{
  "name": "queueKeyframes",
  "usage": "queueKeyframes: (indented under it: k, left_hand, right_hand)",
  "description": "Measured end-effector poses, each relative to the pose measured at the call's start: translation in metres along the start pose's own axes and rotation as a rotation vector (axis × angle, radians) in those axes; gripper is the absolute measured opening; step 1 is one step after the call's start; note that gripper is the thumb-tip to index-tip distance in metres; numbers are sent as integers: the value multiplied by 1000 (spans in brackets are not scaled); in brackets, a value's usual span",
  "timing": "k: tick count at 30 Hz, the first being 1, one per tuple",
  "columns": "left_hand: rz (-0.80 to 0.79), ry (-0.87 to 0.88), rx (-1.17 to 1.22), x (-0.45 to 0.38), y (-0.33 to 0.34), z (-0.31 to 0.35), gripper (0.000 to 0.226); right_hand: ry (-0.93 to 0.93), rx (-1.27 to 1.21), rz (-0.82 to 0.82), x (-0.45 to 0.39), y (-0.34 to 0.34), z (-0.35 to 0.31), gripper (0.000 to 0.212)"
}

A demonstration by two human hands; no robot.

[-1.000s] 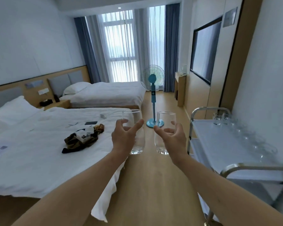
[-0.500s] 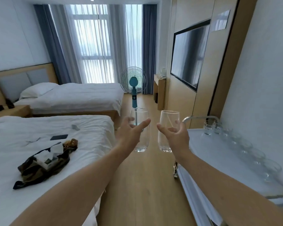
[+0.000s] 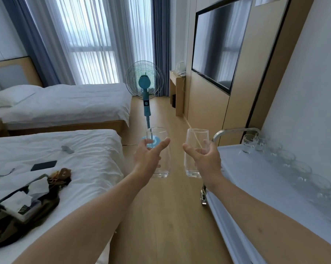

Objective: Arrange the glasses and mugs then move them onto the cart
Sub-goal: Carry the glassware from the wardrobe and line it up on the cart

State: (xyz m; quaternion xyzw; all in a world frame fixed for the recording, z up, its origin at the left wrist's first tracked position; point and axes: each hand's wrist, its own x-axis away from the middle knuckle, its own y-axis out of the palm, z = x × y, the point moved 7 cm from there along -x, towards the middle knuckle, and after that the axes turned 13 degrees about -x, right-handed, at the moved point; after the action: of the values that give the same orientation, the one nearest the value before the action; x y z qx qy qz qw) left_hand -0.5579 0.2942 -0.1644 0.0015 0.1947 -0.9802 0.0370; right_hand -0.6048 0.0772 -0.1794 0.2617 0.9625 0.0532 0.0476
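Left hand: left hand [image 3: 148, 157] raised over the floor, fingers and thumb curled round a clear tumbler [image 3: 158, 152]; thumb lies across the near side of the glass.
Left glass: upright, empty, carried in the air above the wood floor [image 3: 166, 216], between the near bed and the cart.
Right hand: right hand [image 3: 205, 159] grips a second clear tumbler [image 3: 196, 147] from its right side, thumb pointing toward the other glass.
Right glass: upright, tilted a touch, held just left of the cart's edge, not over the shelf.
Gap: the two glasses sit near each other, apart, not touching.
Cart: white-topped cart [image 3: 256, 180] with a metal rail, along the right wall.
Glasses on cart: a row of clear glasses [image 3: 298, 168] stands along the shelf's wall side, running from the far rail toward the camera; count unclear, they blur into the wall.
Near bed: white bedding [image 3: 84, 153], a dark bag [image 3: 27, 202] with papers, a black phone [image 3: 44, 165].
Beyond: teal standing fan [image 3: 144, 86] in the aisle, a second bed [image 3: 69, 101], wall-mounted TV [image 3: 218, 44].
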Motion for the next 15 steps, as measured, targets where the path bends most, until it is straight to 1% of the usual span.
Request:
queueKeyframes:
  k: [3,6,12,15]
  left_hand:
    - [-7,-2,-26,-44,14,-5,62]
    - [-18,-14,-64,-93,34,-10,61]
    - [-78,-53,-167,-187,94,-22,66]
    - [-116,-86,-195,-221,127,-30,69]
  right_hand:
    - [20,-23,-21,-43,17,20,105]
    - [56,-52,9,-96,27,45,97]
    - [194,-82,84,-193,33,109,107]
    - [233,-53,115,-229,24,136,101]
